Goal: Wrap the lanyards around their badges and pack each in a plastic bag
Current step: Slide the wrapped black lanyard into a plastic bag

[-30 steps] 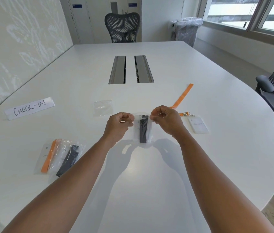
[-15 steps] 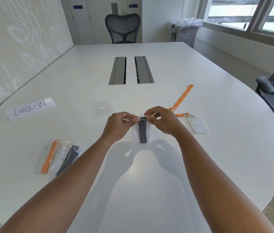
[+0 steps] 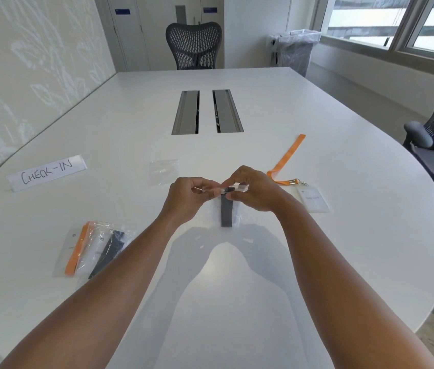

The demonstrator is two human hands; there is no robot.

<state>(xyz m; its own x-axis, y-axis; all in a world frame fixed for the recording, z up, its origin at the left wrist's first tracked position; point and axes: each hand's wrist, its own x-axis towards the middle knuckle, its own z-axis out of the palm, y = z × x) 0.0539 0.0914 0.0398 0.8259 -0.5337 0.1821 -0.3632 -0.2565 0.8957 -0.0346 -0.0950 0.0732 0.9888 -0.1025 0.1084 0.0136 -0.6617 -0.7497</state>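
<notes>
Two hands closer together than before, left hand [image 3: 187,198] and right hand [image 3: 254,191] fingers pinching plastic bag [image 3: 226,209] top

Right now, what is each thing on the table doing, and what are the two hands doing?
left hand: pinches the bag's top edge
right hand: pinches the bag's top edge
plastic bag: held, with a dark-lanyard badge inside
orange lanyard: unwrapped, flat on the table
white badge: clipped to the orange lanyard, not bagged
empty bag: lying flat
packed bags: piled together, filled
</notes>
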